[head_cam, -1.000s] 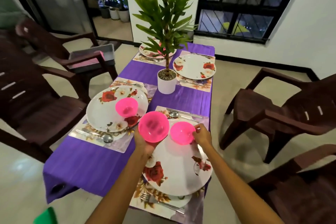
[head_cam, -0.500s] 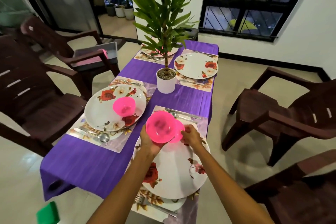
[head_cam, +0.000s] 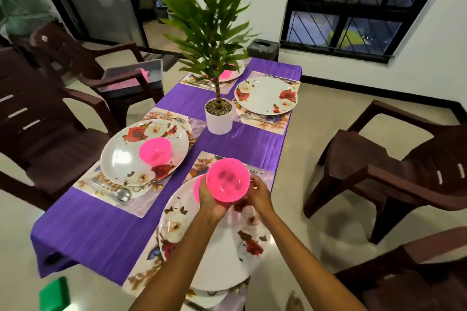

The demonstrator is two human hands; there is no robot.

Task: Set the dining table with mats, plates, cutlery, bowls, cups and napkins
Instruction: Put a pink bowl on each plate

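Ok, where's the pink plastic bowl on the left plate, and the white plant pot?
Pink plastic bowl (head_cam: 156, 150), head view, on its inside.
White plant pot (head_cam: 219, 121), head view, on its front wall.

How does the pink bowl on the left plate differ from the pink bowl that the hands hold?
The pink bowl on the left plate rests on its floral plate, untouched; the held pink bowl is lifted above the near plate, gripped by the left hand with the right hand beside it. The resting bowl looks sharp; the held one is blurred and tilted toward the camera. Both are bright pink.
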